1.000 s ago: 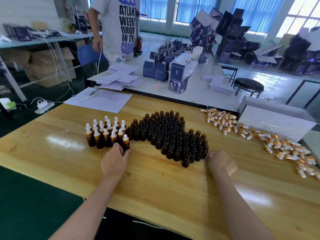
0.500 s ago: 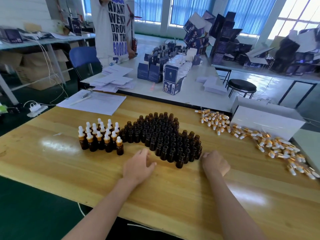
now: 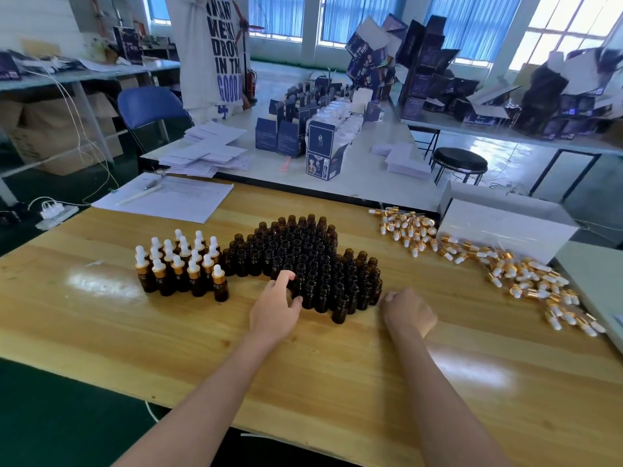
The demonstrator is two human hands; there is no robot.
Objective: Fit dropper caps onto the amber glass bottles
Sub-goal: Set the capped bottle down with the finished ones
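Amber bottles (image 3: 313, 264) uncapped, left hand (image 3: 274, 306) grip spread at their edge, empty; right hand (image 3: 409, 311) fisted

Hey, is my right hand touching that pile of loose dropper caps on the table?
Apart. The head view shows the right hand fisted on the table, with bare wood between it and the loose dropper caps.
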